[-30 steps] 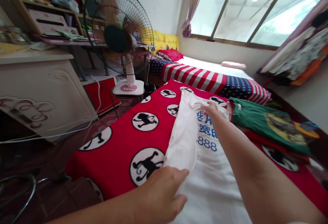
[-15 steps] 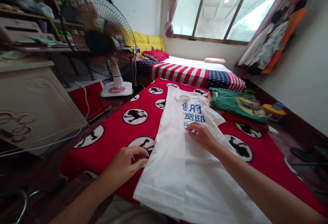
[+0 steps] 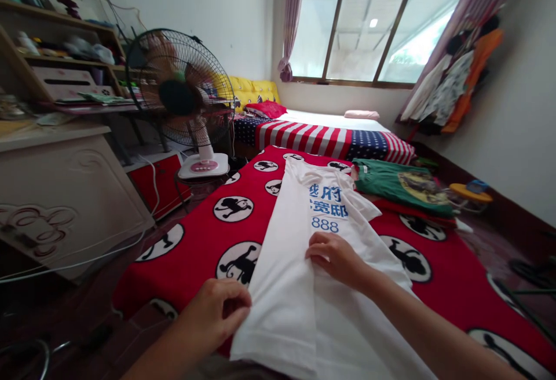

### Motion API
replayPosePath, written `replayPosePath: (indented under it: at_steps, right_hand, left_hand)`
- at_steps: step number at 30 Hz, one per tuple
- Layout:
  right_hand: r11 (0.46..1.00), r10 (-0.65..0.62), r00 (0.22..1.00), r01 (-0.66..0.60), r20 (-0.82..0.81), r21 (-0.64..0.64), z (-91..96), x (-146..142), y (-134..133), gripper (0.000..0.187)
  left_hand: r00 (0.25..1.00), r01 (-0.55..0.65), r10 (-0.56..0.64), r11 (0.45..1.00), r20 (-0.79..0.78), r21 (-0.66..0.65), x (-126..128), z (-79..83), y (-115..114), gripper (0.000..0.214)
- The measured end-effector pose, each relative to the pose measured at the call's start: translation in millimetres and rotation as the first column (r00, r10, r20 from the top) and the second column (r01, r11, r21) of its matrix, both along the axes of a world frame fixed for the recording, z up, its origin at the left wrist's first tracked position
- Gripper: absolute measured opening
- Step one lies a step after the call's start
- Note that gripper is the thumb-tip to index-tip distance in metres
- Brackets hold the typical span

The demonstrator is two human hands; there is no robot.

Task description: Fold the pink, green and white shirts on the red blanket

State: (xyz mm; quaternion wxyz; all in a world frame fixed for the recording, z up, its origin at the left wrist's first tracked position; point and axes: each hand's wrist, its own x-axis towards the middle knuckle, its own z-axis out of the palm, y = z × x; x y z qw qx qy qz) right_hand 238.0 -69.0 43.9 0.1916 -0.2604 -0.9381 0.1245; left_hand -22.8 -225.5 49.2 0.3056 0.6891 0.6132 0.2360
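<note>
A white T-shirt (image 3: pixel 286 287) with blue Chinese characters and "888" lies lengthwise in front of me, its left side folded inward over the front. My left hand (image 3: pixel 219 310) is at its left edge near the hem, thumb and forefinger pinched together on the cloth. Lower down from the print, my right hand (image 3: pixel 336 258) rests on the shirt's middle with bent fingers closed at the inner edge of the folded layer; the thumb is mostly hidden. Under the shirt spreads a red blanket (image 3: pixel 195 252) with black figures in white circles.
A green T-shirt (image 3: pixel 386 186) lies folded on red cloth at the right. A running fan (image 3: pixel 180 96) stands on a stool at the left, beside a pale cabinet (image 3: pixel 65 194). Behind is a bed with a flag-patterned cover (image 3: pixel 304 135). A yellow stool (image 3: pixel 471 193) stands at far right.
My right hand has drawn toward me along the shirt, uncovering the "888". My left thumb and forefinger have closed at the shirt's edge. The view has tilted up slightly.
</note>
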Motion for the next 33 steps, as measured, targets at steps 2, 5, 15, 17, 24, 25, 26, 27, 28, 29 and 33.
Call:
replayPosePath:
  at_steps: [2, 5, 15, 17, 24, 25, 26, 27, 28, 29, 33]
  right_hand:
    - [1.000, 0.007, 1.000, -0.006, 0.013, -0.018, -0.9, 1.7, -2.7, 0.022]
    - [0.998, -0.038, 0.999, 0.038, -0.006, -0.050, -0.7, 12.3, -2.9, 0.020]
    - [0.699, -0.673, 0.665, 0.715, -0.325, 0.016, -5.1, 112.1, 74.8, 0.024]
    - [0.607, -0.755, 0.560, 0.794, -0.341, -0.042, -10.4, 125.9, 92.1, 0.029]
    - [0.587, -0.805, 0.560, 0.801, -0.196, -0.121, -16.0, 123.0, 118.1, 0.026]
    - [0.585, -0.808, 0.561, 0.802, -0.183, -0.121, -12.7, 119.2, 118.5, 0.025]
    - [0.576, -0.813, 0.554, 0.810, -0.178, -0.111, -7.7, 115.3, 118.9, 0.024]
    - [0.564, -0.820, 0.544, 0.821, -0.181, -0.088, -1.1, 111.5, 119.9, 0.023]
    - [0.552, -0.824, 0.534, 0.832, -0.190, -0.054, 6.9, 107.9, 121.8, 0.021]
    - [0.540, -0.825, 0.527, 0.841, -0.205, -0.013, 16.1, 104.6, 125.1, 0.020]
    - [0.516, -0.802, 0.495, 0.856, -0.334, 0.032, 55.5, 93.4, 153.6, 0.016]
  left_hand:
    - [0.996, 0.032, -0.038, 0.997, -0.084, -0.072, -3.1, 5.5, 2.0, 0.016]
    - [0.983, 0.064, -0.081, 0.992, -0.163, -0.108, -1.2, 23.8, 17.6, 0.016]
    - [0.976, 0.181, -0.210, 0.926, 0.054, 0.332, 96.7, 36.5, 217.0, 0.025]
    - [0.979, 0.135, -0.179, 0.929, 0.098, 0.345, 117.3, 15.4, 257.9, 0.031]
    - [0.968, 0.018, -0.114, 0.919, 0.222, 0.394, 140.7, -34.0, 298.8, 0.031]
    - [0.962, 0.017, -0.122, 0.919, 0.244, 0.393, 139.2, -37.5, 297.6, 0.030]
    - [0.953, 0.017, -0.133, 0.920, 0.271, 0.391, 137.6, -40.0, 296.5, 0.028]
    - [0.942, 0.013, -0.141, 0.922, 0.304, 0.387, 135.9, -41.6, 295.9, 0.027]
    - [0.928, 0.003, -0.144, 0.924, 0.343, 0.381, 134.5, -42.5, 295.9, 0.026]
    - [0.911, -0.014, -0.143, 0.927, 0.388, 0.374, 133.4, -42.8, 296.6, 0.025]
    - [0.791, -0.121, -0.091, 0.946, 0.605, 0.301, 131.1, -42.3, 304.7, 0.028]
